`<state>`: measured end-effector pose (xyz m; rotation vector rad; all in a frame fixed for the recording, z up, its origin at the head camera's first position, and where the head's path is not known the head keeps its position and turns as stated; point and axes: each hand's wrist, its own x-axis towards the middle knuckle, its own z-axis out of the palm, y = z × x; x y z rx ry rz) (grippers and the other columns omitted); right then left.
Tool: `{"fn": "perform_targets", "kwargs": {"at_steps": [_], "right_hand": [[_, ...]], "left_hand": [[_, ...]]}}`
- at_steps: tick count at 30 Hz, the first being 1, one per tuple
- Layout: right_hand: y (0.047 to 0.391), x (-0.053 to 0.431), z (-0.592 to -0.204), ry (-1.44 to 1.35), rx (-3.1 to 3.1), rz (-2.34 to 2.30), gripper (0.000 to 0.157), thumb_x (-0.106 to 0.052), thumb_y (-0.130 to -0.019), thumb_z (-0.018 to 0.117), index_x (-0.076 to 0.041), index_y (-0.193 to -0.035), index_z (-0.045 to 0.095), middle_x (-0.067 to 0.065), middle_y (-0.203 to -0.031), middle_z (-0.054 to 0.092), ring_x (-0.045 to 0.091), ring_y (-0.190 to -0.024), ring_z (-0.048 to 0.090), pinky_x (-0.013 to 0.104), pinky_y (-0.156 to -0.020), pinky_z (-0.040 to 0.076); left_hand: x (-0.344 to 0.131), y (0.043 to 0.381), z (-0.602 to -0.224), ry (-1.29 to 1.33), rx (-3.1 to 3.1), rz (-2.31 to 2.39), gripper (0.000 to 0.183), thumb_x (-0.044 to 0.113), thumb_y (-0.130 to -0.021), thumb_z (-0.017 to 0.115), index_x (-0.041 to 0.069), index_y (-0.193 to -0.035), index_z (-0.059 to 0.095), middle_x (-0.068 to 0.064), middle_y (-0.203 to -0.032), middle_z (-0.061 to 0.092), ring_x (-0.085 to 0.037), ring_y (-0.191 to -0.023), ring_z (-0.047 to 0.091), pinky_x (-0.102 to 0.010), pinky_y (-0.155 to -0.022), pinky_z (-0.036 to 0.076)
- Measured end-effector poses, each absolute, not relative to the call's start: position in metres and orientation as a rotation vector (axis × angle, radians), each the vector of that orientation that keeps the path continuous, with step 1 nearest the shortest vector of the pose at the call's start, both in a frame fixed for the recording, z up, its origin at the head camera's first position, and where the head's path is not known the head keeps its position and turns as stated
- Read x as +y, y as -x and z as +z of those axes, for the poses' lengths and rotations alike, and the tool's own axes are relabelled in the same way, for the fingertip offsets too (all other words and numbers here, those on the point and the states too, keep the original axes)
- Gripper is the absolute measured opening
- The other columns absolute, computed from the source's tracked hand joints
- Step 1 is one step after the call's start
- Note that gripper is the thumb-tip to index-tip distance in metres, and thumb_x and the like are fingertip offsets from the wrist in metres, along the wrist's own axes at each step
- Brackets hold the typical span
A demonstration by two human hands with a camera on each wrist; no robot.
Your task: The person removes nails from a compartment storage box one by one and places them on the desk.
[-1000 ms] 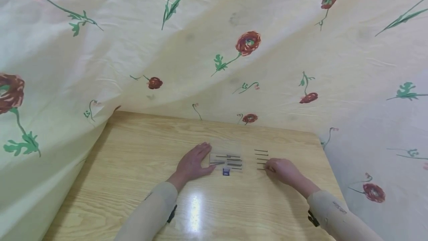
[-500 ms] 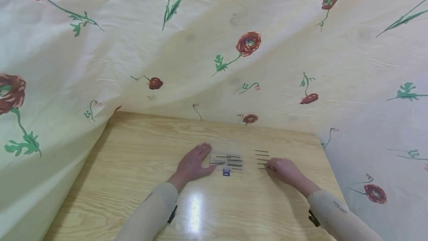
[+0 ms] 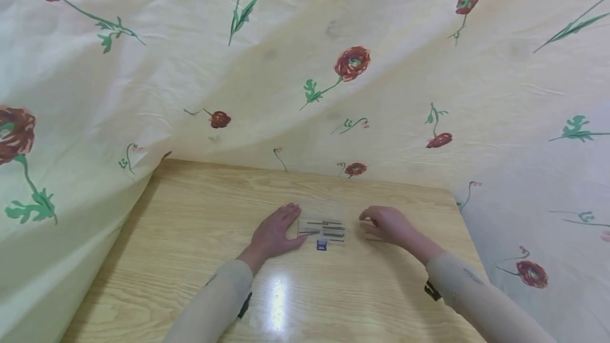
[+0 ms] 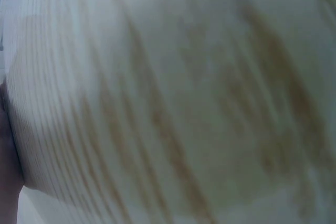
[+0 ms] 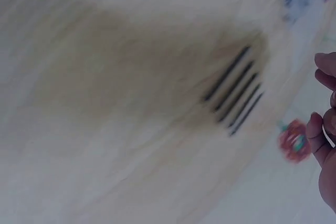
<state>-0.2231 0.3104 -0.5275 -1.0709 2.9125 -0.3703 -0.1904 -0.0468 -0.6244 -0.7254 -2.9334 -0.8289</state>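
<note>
My left hand (image 3: 274, 233) lies on the table with its fingers extended, at the left side of a clear, flat plastic container (image 3: 326, 207). Several dark nails (image 3: 333, 235) show in the container, which has a small blue piece (image 3: 322, 245) at its near side. My right hand (image 3: 388, 225) is over a row of loose nails (image 3: 374, 240), covering most of them in the head view. The right wrist view shows these nails (image 5: 236, 85) side by side on the tabletop. There, my right fingers (image 5: 316, 135) are loosely bent, the thumb apart from them, with nothing visible between.
The light wood-grain table (image 3: 200, 258) ends at a hanging cream cloth (image 3: 267, 78) printed with red flowers, along its back and sides. A bright light reflection lies on the tabletop near the front. In the left wrist view, mostly blurred wood grain (image 4: 157, 103) shows.
My right hand has moved from the nearest nail of the row up and slightly left, over the farther nails, and its fingers have spread apart. The left hand has stayed in place.
</note>
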Motion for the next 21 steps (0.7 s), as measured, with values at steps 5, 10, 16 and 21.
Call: {"fn": "perform_targets", "kwargs": {"at_steps": [5, 10, 16, 21], "right_hand": [[0.234, 0.276, -0.521, 1.183, 2.830, -0.382, 0.019, -0.018, -0.094, 0.083, -0.008, -0.110, 0.080, -0.012, -0.075, 0.060, -0.002, -0.062, 0.041, 0.020, -0.054, 0.040], [0.242, 0.247, -0.524, 1.282, 2.740, -0.362, 0.016, -0.016, -0.096, 0.081, -0.008, -0.110, 0.080, -0.005, -0.083, 0.071, 0.000, -0.063, 0.045, 0.021, -0.057, 0.044], [0.248, 0.228, -0.534, 1.331, 2.665, -0.319, 0.014, -0.013, -0.095, 0.082, -0.008, -0.108, 0.082, -0.001, -0.087, 0.075, 0.002, -0.062, 0.048, 0.020, -0.058, 0.047], [0.254, 0.222, -0.540, 1.430, 2.638, -0.308, 0.011, -0.009, -0.093, 0.084, -0.008, -0.104, 0.082, 0.001, -0.092, 0.078, 0.004, -0.065, 0.055, 0.023, -0.061, 0.053]], "left_hand": [[-0.047, 0.191, -0.625, 0.714, -2.947, -0.830, 0.082, 0.062, -0.098, 0.063, 0.015, -0.162, 0.047, -0.005, -0.170, 0.042, -0.025, -0.157, 0.038, -0.043, -0.130, 0.034], [-0.046, 0.193, -0.625, 0.710, -2.934, -0.816, 0.082, 0.062, -0.097, 0.064, 0.015, -0.162, 0.048, -0.004, -0.169, 0.043, -0.024, -0.157, 0.038, -0.042, -0.130, 0.034], [-0.046, 0.194, -0.627, 0.725, -2.943, -0.752, 0.082, 0.064, -0.098, 0.062, 0.017, -0.163, 0.046, -0.002, -0.170, 0.041, -0.020, -0.158, 0.036, -0.038, -0.130, 0.032], [-0.046, 0.194, -0.627, 0.723, -2.946, -0.734, 0.082, 0.064, -0.098, 0.063, 0.017, -0.163, 0.047, -0.002, -0.170, 0.042, -0.021, -0.158, 0.037, -0.039, -0.130, 0.032]]}}
